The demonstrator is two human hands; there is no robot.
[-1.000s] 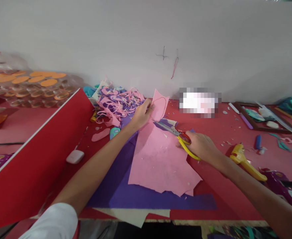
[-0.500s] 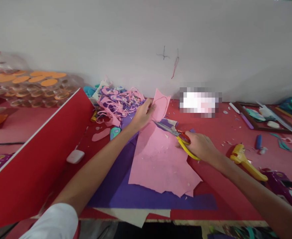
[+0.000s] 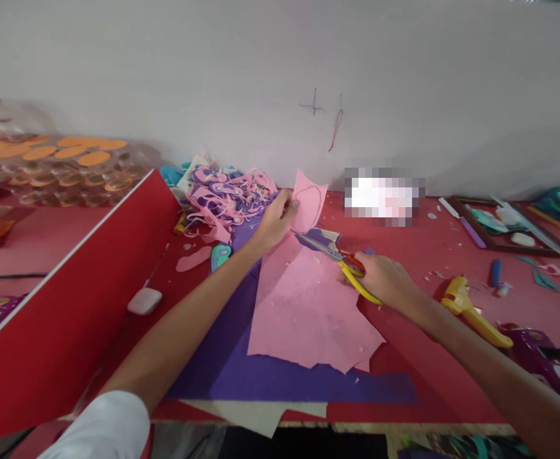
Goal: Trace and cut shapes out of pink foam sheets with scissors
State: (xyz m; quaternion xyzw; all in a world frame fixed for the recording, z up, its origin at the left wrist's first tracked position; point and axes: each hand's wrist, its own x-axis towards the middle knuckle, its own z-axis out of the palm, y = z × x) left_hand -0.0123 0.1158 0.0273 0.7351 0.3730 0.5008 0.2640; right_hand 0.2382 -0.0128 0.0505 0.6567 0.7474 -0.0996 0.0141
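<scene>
At the middle of the red worktop (image 3: 427, 252), the left hand (image 3: 274, 223) lifts the top edge of a pink sheet (image 3: 308, 306), its grip closed beside a red outline (image 3: 308, 201) drawn there. The right hand (image 3: 385, 280) has its grip closed on yellow-handled scissors (image 3: 337, 258), with the blades at the sheet. The sheet lies on purple paper (image 3: 241, 370). The pen scrawls (image 3: 314, 105) on the wall cannot be read.

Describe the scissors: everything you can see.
The scissors have grey metal blades and plastic-looking handles, one loop yellow, the other orange-red. The right hand grips them through the loops, hiding part of the handles. The blades point away and left, low over the pink sheet, their tips at the foot of its upturned flap, which the left hand pinches. How far the blades gape is unclear.
</scene>
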